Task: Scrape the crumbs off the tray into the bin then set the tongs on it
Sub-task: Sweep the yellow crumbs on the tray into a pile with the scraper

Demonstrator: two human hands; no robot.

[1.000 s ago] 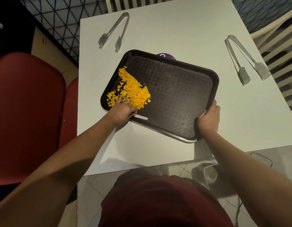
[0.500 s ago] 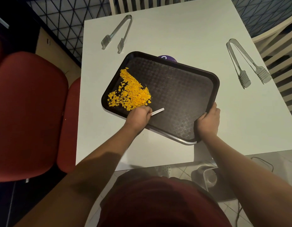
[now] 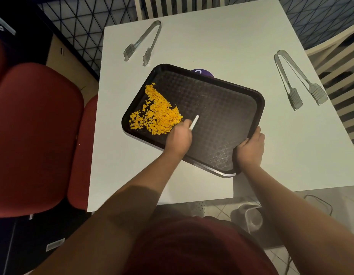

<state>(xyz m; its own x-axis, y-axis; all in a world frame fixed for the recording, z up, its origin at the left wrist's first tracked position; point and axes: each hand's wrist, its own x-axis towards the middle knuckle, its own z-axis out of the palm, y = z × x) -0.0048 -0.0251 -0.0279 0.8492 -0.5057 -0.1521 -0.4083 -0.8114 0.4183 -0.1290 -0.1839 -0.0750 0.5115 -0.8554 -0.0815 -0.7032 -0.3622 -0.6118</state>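
Your left hand point(image 3: 179, 138) pinches the white scraper point(image 3: 194, 122) and has moved right, behind the crumbs point(image 3: 156, 112) — piled at the tray point(image 3: 221, 108) left end; your right hand point(image 3: 250, 149) grips its corner — sweeping continues.

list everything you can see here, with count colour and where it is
tray: 1, dark brown, table centre, tilted
crumbs: 1 pile, yellow-orange, tray's left end
scraper: 1, white, over the tray beside the crumbs
tongs: 2 pairs, silver, one far left of the tray, one right
purple disc: 1, behind the tray's far rim
table: 1, white
chairs: red, left of the table
bin: 1, grey, on the floor below the table's near edge
left hand: grips the scraper
right hand: grips the tray's near right corner
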